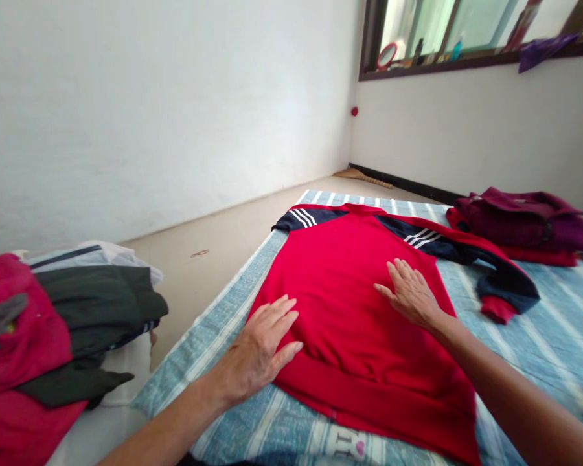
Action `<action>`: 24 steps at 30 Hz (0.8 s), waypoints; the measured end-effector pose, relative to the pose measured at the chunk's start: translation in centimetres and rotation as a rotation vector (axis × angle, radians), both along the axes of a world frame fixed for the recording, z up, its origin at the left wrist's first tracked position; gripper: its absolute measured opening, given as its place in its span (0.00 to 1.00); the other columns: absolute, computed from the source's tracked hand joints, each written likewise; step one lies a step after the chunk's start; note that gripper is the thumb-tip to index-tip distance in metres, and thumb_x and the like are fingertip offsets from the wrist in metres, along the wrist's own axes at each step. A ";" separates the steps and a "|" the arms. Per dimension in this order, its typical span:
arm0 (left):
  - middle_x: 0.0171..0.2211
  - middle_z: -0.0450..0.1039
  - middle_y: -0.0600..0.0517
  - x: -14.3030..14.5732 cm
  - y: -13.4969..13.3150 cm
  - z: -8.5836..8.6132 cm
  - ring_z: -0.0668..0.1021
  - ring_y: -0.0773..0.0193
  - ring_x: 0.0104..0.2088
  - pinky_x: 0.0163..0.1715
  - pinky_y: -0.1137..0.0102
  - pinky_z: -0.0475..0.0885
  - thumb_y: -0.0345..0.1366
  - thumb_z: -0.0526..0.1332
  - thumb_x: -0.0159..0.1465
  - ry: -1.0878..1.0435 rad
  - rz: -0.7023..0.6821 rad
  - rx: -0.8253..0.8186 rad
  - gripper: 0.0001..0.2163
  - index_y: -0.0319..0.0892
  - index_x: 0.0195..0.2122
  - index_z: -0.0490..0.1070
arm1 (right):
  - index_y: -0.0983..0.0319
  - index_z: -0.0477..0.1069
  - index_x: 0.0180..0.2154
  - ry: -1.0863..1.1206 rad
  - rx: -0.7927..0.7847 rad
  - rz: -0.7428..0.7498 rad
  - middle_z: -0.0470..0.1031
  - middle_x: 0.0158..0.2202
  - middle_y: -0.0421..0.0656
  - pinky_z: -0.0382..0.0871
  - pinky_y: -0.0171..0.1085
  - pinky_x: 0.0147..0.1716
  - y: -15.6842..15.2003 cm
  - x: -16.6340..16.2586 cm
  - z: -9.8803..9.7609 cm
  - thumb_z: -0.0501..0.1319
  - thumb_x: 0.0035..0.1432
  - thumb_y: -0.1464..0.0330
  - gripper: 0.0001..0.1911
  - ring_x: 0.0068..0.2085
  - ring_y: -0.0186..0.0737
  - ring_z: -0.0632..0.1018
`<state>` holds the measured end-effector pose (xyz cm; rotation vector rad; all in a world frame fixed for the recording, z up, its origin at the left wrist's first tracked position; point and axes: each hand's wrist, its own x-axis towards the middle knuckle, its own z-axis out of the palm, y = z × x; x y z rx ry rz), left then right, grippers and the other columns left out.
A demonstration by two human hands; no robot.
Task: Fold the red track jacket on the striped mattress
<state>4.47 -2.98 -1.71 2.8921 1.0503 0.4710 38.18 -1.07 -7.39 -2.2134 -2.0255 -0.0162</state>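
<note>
A red sweatshirt [354, 304] with navy sleeves and white stripes lies spread flat on a blue striped sheet [223, 310]. My left hand [262, 349] rests flat on its lower left edge, fingers stretched out. My right hand [411, 294] lies flat on the middle of the garment, fingers apart. Neither hand holds anything. The right sleeve of the garment is folded back toward the body, with its red cuff [495, 309] on the sheet.
A pile of red, dark green and white clothes [53, 323] sits at the left. A maroon and red heap of garments [525, 223] lies at the far right of the sheet. White walls and a window ledge with small items [418, 52] stand beyond.
</note>
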 end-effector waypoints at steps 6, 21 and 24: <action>0.59 0.62 0.44 -2.2 -2.9 -1.2 0.63 0.51 0.59 0.55 0.52 0.63 0.33 0.61 0.59 0.104 -0.045 0.057 0.22 0.43 0.55 0.64 | 0.68 0.53 0.62 0.237 -0.077 0.547 0.48 0.65 0.54 0.48 0.48 0.60 -4.5 -9.3 3.9 0.45 0.64 0.49 0.36 0.64 0.49 0.49; 0.52 0.70 0.44 -2.1 -3.8 -1.4 0.70 0.54 0.54 0.52 0.53 0.67 0.24 0.51 0.59 0.058 -0.095 0.110 0.17 0.41 0.47 0.70 | 0.67 0.54 0.62 0.381 -0.106 0.548 0.50 0.64 0.53 0.47 0.50 0.61 -4.1 -14.2 0.8 0.45 0.67 0.60 0.27 0.64 0.46 0.50; 0.51 0.71 0.42 -1.8 -3.7 -1.8 0.71 0.53 0.53 0.51 0.53 0.68 0.23 0.49 0.58 0.065 -0.101 0.139 0.18 0.39 0.47 0.70 | 0.66 0.54 0.62 0.372 -0.112 0.546 0.50 0.64 0.52 0.46 0.49 0.61 -4.1 -14.3 0.6 0.45 0.66 0.59 0.28 0.65 0.47 0.50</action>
